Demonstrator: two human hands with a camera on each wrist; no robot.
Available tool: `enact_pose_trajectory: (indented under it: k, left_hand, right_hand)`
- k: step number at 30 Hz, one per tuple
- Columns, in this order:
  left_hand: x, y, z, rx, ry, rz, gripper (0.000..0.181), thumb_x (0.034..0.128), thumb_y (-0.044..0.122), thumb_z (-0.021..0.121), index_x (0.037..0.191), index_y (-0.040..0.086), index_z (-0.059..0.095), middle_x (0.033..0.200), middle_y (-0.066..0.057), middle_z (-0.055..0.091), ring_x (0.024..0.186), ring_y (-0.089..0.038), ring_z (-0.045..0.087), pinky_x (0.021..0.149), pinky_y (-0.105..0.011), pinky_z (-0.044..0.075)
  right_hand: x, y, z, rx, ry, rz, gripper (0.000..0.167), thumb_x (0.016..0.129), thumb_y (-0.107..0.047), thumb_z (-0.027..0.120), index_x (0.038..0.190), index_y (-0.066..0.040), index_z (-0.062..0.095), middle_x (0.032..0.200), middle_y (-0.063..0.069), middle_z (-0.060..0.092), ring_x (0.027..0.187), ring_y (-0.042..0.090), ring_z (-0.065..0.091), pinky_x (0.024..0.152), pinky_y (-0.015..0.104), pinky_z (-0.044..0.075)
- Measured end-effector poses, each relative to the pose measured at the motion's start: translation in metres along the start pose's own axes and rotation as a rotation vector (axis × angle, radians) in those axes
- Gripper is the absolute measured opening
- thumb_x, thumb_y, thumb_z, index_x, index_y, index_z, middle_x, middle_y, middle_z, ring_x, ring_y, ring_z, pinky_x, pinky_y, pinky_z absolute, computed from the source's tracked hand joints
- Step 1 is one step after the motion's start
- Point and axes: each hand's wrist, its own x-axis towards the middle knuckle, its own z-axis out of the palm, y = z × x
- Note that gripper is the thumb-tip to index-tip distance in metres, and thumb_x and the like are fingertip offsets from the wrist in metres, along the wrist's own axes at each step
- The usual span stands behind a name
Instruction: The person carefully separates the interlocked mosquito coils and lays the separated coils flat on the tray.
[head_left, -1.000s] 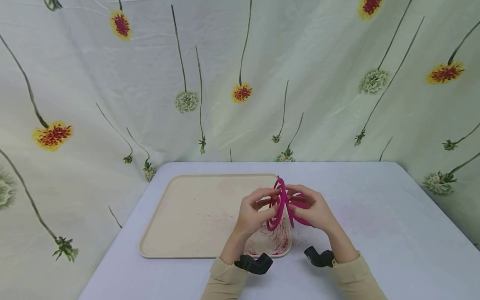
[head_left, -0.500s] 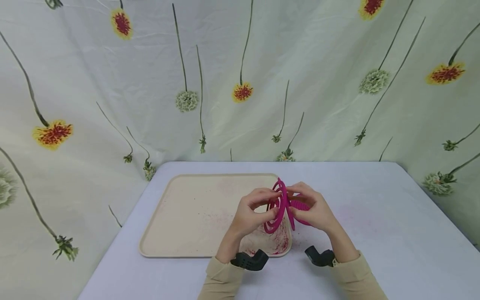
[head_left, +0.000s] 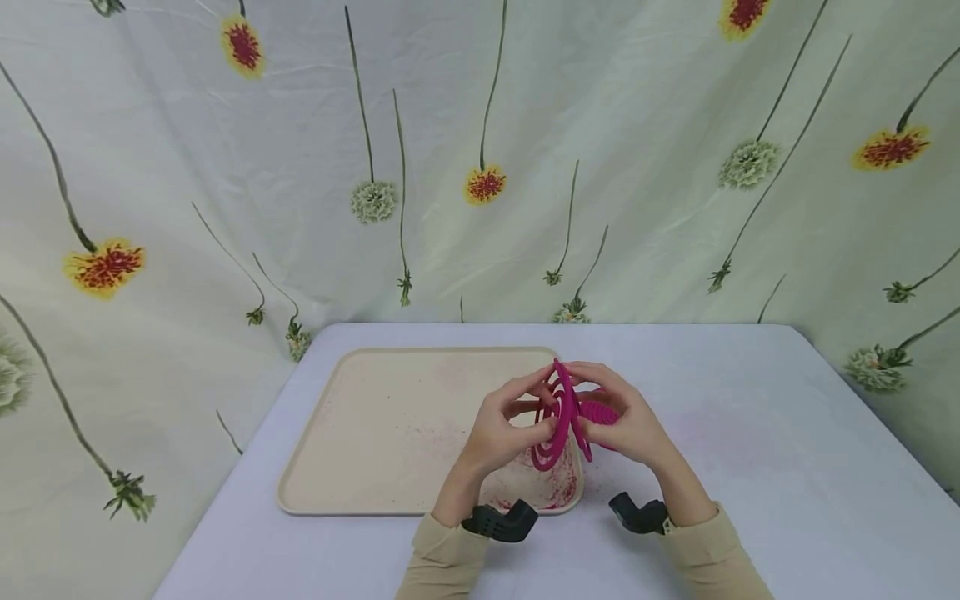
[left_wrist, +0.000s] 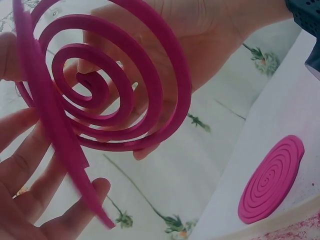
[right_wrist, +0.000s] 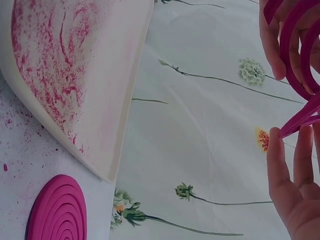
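Observation:
Above the tray's right end, my left hand (head_left: pixel 506 421) pinches a magenta mosquito coil (head_left: pixel 561 433), thumb on its near side. The left wrist view shows its open spiral (left_wrist: pixel 155 95), the turns spread apart. Against it, seen edge-on, stands a second mosquito coil (left_wrist: pixel 55 110), which my right hand (head_left: pixel 626 417) holds between thumb and fingers. The two touch or overlap at one side; whether they are still linked, I cannot tell. On the table beyond my right hand lies a flat, tightly wound mosquito coil disc (right_wrist: pixel 60 215), partly hidden in the head view.
A cream tray (head_left: pixel 360 433) lies on the white-covered table (head_left: pixel 750 417). Magenta crumbs and dust (right_wrist: pixel 55 75) mark its right end, with some scattered on the cloth beside it. Flower-printed fabric (head_left: pixel 480 250) hangs behind. A black camera sits on each wrist.
The held coils have dropped slightly. The index fingers of both hands have moved up toward the coils' top edge. The tray and the disc on the table have stayed put.

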Motion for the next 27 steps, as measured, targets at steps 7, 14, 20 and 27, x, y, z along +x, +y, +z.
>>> enact_pose_trajectory:
  k: [7, 14, 20, 27]
  left_hand:
    - [-0.002, -0.014, 0.0, 0.016, 0.021, 0.014, 0.053, 0.0774, -0.007, 0.063, 0.129, -0.009, 0.05, 0.095, -0.024, 0.06, 0.096, -0.038, 0.055, 0.087, -0.052, 0.049]
    - [-0.004, -0.034, -0.005, 0.067, 0.066, 0.004, 0.047, 0.0772, 0.003, 0.068, 0.123, -0.001, 0.059, 0.103, -0.014, 0.061, 0.103, -0.027, 0.054, 0.089, -0.046, 0.049]
    - [-0.004, -0.037, -0.013, 0.05, 0.059, 0.021, 0.046, 0.0772, 0.004, 0.069, 0.122, 0.003, 0.06, 0.122, -0.012, 0.056, 0.112, -0.029, 0.051, 0.09, -0.046, 0.049]
    - [-0.003, -0.037, -0.022, -0.265, 0.07, -0.175, 0.061, 0.0769, -0.001, 0.073, 0.132, 0.001, 0.048, 0.134, -0.016, 0.047, 0.121, -0.036, 0.046, 0.094, -0.041, 0.047]
  right_hand:
    - [0.0, 0.001, 0.0, 0.042, -0.033, -0.062, 0.061, 0.076, 0.012, 0.065, 0.133, -0.004, 0.052, 0.134, 0.013, 0.046, 0.108, 0.023, 0.058, 0.084, 0.035, 0.053]
    - [-0.002, 0.001, -0.007, -0.031, -0.013, -0.016, 0.057, 0.075, 0.006, 0.069, 0.129, -0.005, 0.054, 0.142, 0.014, 0.037, 0.109, 0.025, 0.053, 0.08, 0.037, 0.054]
    - [-0.003, -0.001, -0.012, 0.024, -0.05, 0.028, 0.06, 0.075, 0.005, 0.07, 0.132, -0.004, 0.05, 0.142, 0.014, 0.037, 0.102, 0.03, 0.057, 0.075, 0.037, 0.056]
    - [-0.003, -0.002, -0.014, 0.105, -0.09, 0.123, 0.071, 0.075, 0.002, 0.071, 0.139, -0.005, 0.04, 0.131, 0.017, 0.045, 0.109, 0.023, 0.054, 0.077, 0.037, 0.055]
